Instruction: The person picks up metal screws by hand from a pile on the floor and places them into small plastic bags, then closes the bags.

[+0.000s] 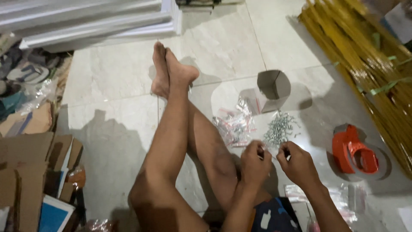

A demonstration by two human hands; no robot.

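I sit on a tiled floor with my legs crossed and stretched out. My left hand and my right hand are close together above my lap, both pinching a small clear plastic bag between the fingertips. Just beyond the hands lies a pile of small silver screws on the floor. Left of it is a heap of small clear bags with red strips. What is inside the held bag is too small to tell.
An open grey cardboard box stands behind the screws. An orange tape dispenser lies at right, by bundled yellow rods. More clear bags lie near my right forearm. Cardboard and clutter fill the left; white profiles lie at the back.
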